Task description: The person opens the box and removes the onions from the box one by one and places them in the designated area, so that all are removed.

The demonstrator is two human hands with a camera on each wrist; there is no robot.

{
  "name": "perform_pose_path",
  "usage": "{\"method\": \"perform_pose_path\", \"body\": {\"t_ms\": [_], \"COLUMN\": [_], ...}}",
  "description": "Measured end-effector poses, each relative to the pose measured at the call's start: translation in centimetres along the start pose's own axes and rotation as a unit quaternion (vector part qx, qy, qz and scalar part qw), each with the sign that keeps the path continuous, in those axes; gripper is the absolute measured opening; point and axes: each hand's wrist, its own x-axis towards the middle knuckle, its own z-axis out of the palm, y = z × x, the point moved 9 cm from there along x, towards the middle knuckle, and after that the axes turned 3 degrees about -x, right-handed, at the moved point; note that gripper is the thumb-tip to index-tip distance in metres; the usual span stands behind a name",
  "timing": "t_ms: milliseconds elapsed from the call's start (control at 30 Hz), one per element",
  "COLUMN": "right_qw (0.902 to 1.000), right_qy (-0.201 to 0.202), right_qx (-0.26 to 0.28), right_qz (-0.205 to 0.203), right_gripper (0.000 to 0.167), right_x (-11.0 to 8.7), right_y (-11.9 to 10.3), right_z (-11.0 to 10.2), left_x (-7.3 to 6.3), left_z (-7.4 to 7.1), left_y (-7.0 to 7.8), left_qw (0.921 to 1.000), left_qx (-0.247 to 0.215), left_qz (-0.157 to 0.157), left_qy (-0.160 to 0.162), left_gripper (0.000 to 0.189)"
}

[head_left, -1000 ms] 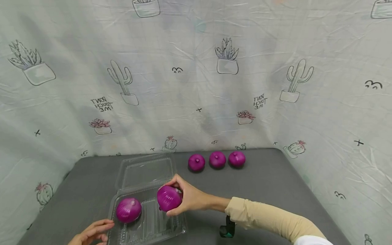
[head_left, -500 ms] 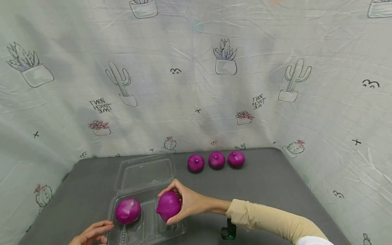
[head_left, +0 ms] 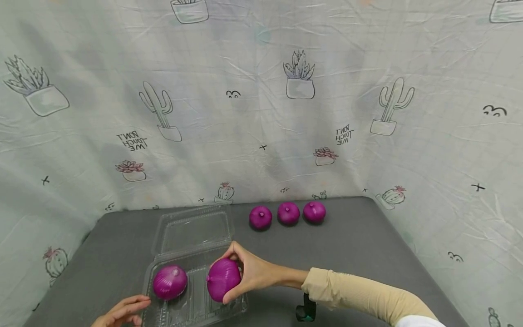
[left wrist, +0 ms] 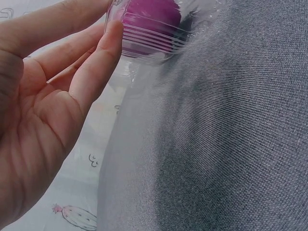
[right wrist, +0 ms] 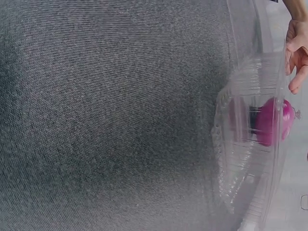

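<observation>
My right hand [head_left: 254,272] grips a purple onion [head_left: 223,280] between thumb and fingers, low over the right side of a clear plastic clamshell container [head_left: 192,318]. The onion's pointed tip faces left; whether it touches the container floor I cannot tell. Another purple onion [head_left: 170,282] sits in the container's left side. My left hand [head_left: 122,312] is at the container's left wall, its fingers nearly straight. In the left wrist view, the fingertips of that hand [left wrist: 53,96] touch the clear wall, with a purple onion [left wrist: 151,24] behind it.
The container's lid [head_left: 194,229] lies open toward the back. Beyond it to the right, three purple onions [head_left: 288,213] stand in a row on the grey tabletop [head_left: 347,245]. A printed curtain [head_left: 261,113] closes off the back and sides. A dark object [head_left: 305,309] lies under my right forearm.
My right hand has lowered the onion slightly into the container's right side and turned it, so its tip points left. My left hand has stayed at the container's wall.
</observation>
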Motion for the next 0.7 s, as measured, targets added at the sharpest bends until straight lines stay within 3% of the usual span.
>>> {"method": "perform_pose_path", "body": {"t_ms": [200,367,500,633,700], "right_qw": [0.9996,0.9989,0.9988,0.9996,0.9994], "right_qy": [-0.002,-0.001,-0.011,0.003,0.009], "right_qx": [-0.026,-0.025,0.006,-0.020,-0.031], "right_qz": [-0.003,-0.039,-0.046,-0.020,-0.012], "right_gripper": [0.075,0.069,0.071,0.066,0.065], "right_x": [0.08,0.28,0.56,0.73,0.66], "right_y": [0.27,0.05,0.27,0.88,0.99], "right_z": [0.35,0.68,1.01,0.77,0.64], "left_x": [-0.10,-0.07,-0.02,-0.01,-0.05], "left_z": [-0.13,-0.06,-0.05,-0.13,-0.16], "left_y": [0.00,-0.10,-0.05,0.34,0.42], "left_qw": [0.9991,0.9996,0.9987,0.9914,0.9891], "left_qx": [0.042,0.026,0.042,0.120,0.133], "left_qz": [0.010,-0.012,-0.027,-0.008,-0.004], "left_qy": [-0.003,-0.007,0.013,0.051,0.063], "left_gripper": [0.049,0.051,0.054,0.067,0.070]}}
